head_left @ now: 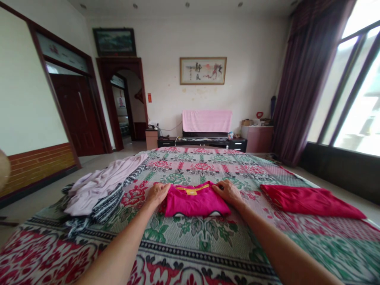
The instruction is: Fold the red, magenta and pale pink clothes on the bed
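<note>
Shirt (196,204), magenta, folded on bedspread (204,234); gripped at upper corners by left hand (158,193) and right hand (230,192), probably to keep fold flat and squared.

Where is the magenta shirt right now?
In the head view, the magenta shirt lies just below centre on the patterned cover, between the left hand and right hand.

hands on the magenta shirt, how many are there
2: the left hand on the upper left corner of the magenta shirt, the right hand on its upper right.
</note>
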The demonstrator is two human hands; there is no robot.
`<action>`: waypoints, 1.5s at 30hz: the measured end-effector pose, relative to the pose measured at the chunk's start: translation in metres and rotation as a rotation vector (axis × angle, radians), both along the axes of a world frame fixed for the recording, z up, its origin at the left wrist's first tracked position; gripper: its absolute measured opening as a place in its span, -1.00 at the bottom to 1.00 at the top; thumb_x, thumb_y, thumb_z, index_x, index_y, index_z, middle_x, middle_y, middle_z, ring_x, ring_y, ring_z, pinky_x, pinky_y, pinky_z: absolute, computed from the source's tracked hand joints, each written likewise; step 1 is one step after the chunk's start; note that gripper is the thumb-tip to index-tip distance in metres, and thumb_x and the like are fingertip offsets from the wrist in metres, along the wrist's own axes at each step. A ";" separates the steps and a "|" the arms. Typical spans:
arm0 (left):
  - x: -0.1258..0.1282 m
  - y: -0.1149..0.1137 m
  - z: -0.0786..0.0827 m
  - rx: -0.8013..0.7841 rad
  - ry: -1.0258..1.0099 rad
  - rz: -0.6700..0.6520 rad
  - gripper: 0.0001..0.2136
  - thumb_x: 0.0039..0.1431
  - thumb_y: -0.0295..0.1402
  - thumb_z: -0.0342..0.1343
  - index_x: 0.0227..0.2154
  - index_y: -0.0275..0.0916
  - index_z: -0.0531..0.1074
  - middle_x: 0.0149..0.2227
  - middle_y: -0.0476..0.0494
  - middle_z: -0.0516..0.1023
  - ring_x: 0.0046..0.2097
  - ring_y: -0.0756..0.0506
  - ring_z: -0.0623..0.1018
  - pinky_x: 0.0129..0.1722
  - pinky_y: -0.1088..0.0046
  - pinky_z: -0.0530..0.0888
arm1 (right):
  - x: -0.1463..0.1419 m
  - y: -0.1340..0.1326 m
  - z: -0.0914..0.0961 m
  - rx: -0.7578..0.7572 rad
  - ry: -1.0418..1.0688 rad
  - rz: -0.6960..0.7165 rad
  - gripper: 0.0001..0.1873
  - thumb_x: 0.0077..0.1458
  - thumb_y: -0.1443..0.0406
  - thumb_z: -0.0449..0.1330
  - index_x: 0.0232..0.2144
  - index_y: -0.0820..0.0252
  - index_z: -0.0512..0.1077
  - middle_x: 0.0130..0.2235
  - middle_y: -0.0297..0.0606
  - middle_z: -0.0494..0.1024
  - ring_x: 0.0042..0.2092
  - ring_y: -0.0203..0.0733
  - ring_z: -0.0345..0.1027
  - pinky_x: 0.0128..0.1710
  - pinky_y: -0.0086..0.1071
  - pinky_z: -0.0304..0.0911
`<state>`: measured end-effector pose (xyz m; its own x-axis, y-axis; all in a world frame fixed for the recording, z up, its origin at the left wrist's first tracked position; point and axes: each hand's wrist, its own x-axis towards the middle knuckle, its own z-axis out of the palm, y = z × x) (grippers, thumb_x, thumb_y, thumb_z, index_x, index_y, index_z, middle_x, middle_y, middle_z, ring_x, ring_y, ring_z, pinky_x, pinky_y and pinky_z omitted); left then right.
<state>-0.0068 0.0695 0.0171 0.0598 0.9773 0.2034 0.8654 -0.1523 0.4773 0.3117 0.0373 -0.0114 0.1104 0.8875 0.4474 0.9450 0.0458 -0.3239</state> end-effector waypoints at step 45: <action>0.037 -0.039 0.005 0.048 -0.172 0.015 -0.72 0.00 -0.08 -0.01 -0.52 -0.19 0.41 -0.50 -0.08 0.54 -0.40 -0.11 0.50 -0.45 0.48 0.28 | -0.027 -0.044 0.045 -0.119 0.381 -0.222 -0.80 -0.03 0.26 0.12 -0.46 0.23 0.51 -0.47 -0.27 0.54 -0.43 -0.31 0.32 -0.47 -0.51 0.04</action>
